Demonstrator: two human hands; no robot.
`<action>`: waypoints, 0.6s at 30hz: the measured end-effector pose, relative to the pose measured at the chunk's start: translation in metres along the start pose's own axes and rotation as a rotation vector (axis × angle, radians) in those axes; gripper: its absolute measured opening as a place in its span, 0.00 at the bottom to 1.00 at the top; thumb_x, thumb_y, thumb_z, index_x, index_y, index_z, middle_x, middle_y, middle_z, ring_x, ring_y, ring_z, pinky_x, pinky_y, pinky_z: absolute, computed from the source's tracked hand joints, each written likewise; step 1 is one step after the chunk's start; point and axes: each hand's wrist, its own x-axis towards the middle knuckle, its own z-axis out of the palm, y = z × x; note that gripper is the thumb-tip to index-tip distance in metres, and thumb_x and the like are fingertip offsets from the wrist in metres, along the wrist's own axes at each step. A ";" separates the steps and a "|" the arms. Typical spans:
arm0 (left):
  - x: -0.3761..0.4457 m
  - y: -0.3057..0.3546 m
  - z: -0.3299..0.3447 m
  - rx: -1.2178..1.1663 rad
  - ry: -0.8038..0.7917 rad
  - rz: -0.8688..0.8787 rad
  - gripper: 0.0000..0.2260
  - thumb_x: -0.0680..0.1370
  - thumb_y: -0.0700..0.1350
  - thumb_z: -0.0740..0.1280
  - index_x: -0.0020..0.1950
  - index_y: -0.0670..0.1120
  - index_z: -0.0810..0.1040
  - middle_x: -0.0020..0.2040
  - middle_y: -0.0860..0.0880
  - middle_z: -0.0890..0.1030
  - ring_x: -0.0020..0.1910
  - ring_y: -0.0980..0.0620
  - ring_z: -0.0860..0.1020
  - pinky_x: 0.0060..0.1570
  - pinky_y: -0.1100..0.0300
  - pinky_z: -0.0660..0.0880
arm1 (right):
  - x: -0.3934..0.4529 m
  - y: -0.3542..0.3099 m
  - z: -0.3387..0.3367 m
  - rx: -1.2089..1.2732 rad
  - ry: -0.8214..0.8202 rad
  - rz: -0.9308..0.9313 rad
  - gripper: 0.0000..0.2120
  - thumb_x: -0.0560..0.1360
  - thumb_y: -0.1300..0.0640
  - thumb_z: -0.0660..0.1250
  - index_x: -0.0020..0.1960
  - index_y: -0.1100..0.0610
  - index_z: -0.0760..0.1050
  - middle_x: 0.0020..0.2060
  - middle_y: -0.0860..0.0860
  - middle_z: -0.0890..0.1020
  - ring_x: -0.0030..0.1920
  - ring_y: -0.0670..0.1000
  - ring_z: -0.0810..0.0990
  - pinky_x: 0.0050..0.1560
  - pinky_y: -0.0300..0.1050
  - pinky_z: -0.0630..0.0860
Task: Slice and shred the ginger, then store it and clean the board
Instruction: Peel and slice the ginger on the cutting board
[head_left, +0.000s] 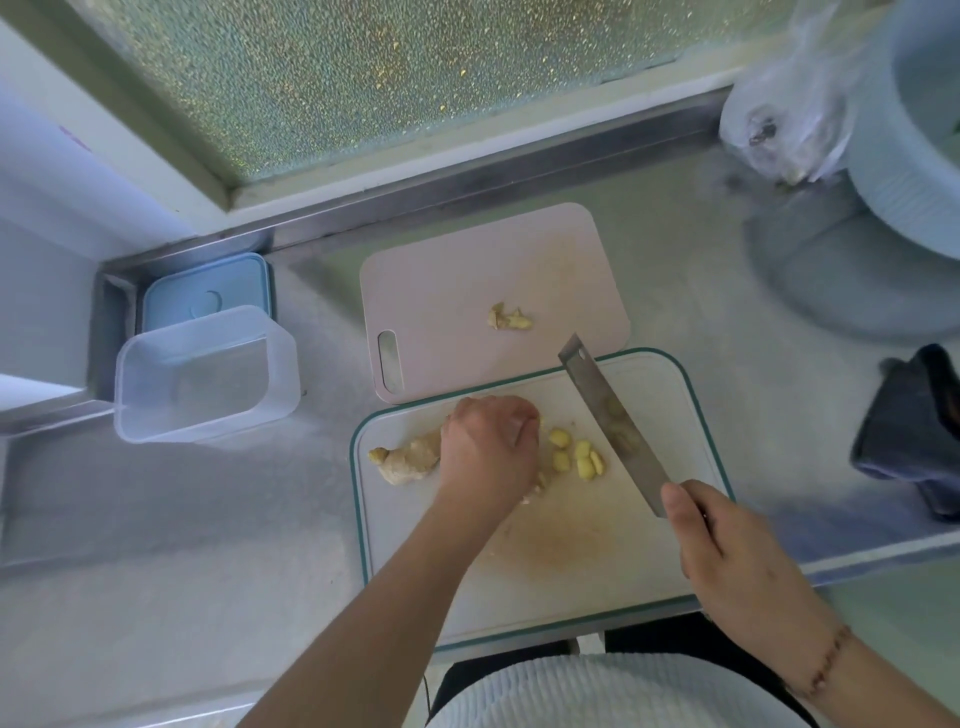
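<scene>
Two hands are at work here, and we read the coming cut as turning on how the knobbly beige ginger root (410, 457) lies. Its long axis runs left to right across the white plastic cutting board with the teal rim (698, 415), the uncut bulk sticking out to the left of our left hand (491, 449) and the cut end hidden under the curled fingers. That hand is closed down over the root, pinning it to the board. A handful of pale yellow ginger slices (579, 457) lie just to its right, between the hand and the steel cleaver (615, 431).

Our right hand (737, 561) is wrapped round the cleaver's handle, with the blade angled away from us and up to the left, crossing the root's axis rather than running along it. The blade sits just right of the slices, apart from the root, so we judge it must shift left towards the left hand's fingers before the next slice.
</scene>
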 end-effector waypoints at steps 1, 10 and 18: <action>0.010 0.001 -0.004 -0.014 -0.023 -0.050 0.05 0.75 0.41 0.70 0.45 0.47 0.86 0.42 0.51 0.85 0.44 0.49 0.82 0.50 0.52 0.79 | 0.000 -0.001 -0.001 0.004 -0.006 0.001 0.23 0.74 0.38 0.50 0.34 0.55 0.68 0.22 0.51 0.68 0.23 0.46 0.66 0.27 0.48 0.68; 0.098 -0.010 -0.013 0.022 0.033 -0.049 0.05 0.75 0.37 0.72 0.47 0.44 0.86 0.39 0.46 0.84 0.42 0.43 0.80 0.48 0.52 0.78 | 0.005 -0.012 -0.001 0.017 -0.020 0.003 0.24 0.74 0.38 0.50 0.35 0.56 0.68 0.21 0.49 0.68 0.23 0.45 0.66 0.26 0.42 0.66; 0.082 -0.020 -0.018 0.228 0.226 0.219 0.06 0.75 0.37 0.66 0.44 0.41 0.83 0.37 0.44 0.82 0.36 0.40 0.78 0.40 0.46 0.77 | 0.004 -0.010 0.002 0.008 -0.031 -0.025 0.23 0.75 0.31 0.46 0.36 0.47 0.67 0.22 0.50 0.69 0.23 0.46 0.67 0.28 0.47 0.67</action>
